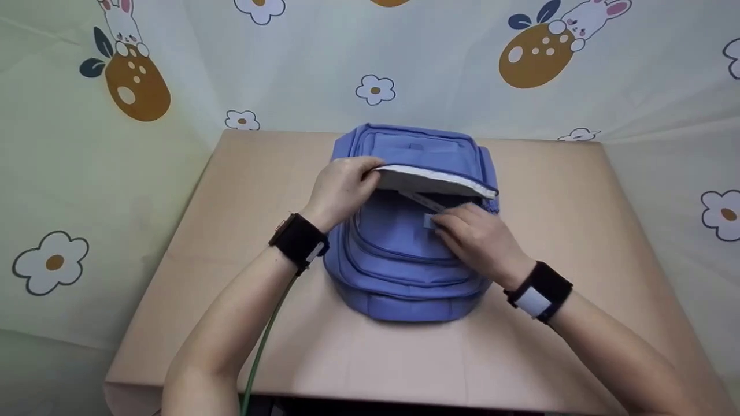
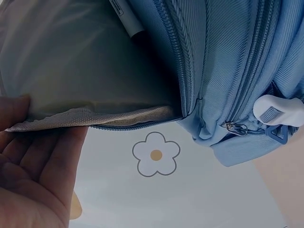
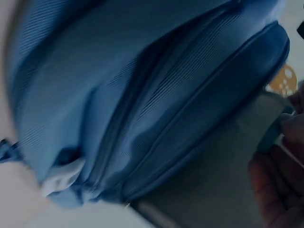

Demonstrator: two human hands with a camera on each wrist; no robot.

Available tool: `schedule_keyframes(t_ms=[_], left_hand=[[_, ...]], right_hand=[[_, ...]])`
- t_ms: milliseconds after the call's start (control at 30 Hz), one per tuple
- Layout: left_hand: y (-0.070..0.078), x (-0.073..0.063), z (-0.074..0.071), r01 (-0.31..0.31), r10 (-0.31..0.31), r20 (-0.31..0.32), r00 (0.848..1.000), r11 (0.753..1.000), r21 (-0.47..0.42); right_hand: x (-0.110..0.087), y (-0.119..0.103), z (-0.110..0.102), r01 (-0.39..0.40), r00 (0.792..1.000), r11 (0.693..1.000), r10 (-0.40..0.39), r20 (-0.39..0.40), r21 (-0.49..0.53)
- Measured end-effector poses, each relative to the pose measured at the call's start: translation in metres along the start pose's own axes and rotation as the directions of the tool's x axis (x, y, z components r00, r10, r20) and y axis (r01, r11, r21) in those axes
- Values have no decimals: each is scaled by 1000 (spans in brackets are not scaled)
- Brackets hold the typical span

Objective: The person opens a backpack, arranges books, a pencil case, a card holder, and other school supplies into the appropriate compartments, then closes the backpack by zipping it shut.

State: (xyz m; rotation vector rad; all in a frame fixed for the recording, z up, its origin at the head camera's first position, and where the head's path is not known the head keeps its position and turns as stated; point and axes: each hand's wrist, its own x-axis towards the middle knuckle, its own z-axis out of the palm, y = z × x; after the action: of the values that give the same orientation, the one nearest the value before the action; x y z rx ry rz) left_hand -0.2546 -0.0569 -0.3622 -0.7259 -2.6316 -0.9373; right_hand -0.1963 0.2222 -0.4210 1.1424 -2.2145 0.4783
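A blue backpack (image 1: pixel 404 289) lies on the table with its front pocket unzipped. My left hand (image 1: pixel 341 188) pinches the edge of the pocket flap (image 1: pixel 433 180), thumb on the pale lining and fingers beneath, and holds it raised. At the pocket mouth my right hand (image 1: pixel 477 237) pinches a small light-blue piece (image 1: pixel 429 221); its kind cannot be made out. The right wrist view shows it as a flat bluish strip (image 3: pixel 270 135) between thumb and fingers. A white pen with a dark end (image 2: pixel 127 19) is inside the pocket.
The backpack rests on a table (image 1: pixel 260 167) with a tan cover. Patterned cloth (image 1: pixel 312 63) hangs behind and at both sides. White plastic pieces (image 2: pixel 278 110) and zipper pulls (image 2: pixel 236 127) sit on the bag's side. A green cable (image 1: pixel 263 346) runs from the left wristband.
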Motion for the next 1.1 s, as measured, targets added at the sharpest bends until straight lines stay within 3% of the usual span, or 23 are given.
schedule_keyframes(t_ms=[133,300,433,733,833,933,1000,1100], left_hand=[[0,-1,1,5,-5,-2,1000,1000,-4],[1,-1,1,7,-7,3,1000,1000,-8],[0,-2,1,4,-4,-3,1000,1000,-8],[-2,-3,1,-7,7,-12,1000,1000,-11],[-4,-4,2,-9,9,-6,1000,1000,-14],[-4,-4,2,-9,9,3,1000,1000,-15],[-4,-4,2,-10,10,3,1000,1000,-18],[-4,-4,1,-9,10,1,1000,1000,-21]], right_hand=[[18,-1,22,-40,994,997,47,96,-70],[31,1,38,-45,991,989,62,121,-140],[34,3,43,-26,990,984,49,129,-174],[34,1,45,-67,981,985,94,172,-159],[33,-3,41,-27,995,992,39,96,-125],[32,-10,25,53,998,997,-55,-30,-57],[35,-16,9,95,985,995,-97,-143,-16],[38,-14,-18,77,947,997,-71,-314,8]])
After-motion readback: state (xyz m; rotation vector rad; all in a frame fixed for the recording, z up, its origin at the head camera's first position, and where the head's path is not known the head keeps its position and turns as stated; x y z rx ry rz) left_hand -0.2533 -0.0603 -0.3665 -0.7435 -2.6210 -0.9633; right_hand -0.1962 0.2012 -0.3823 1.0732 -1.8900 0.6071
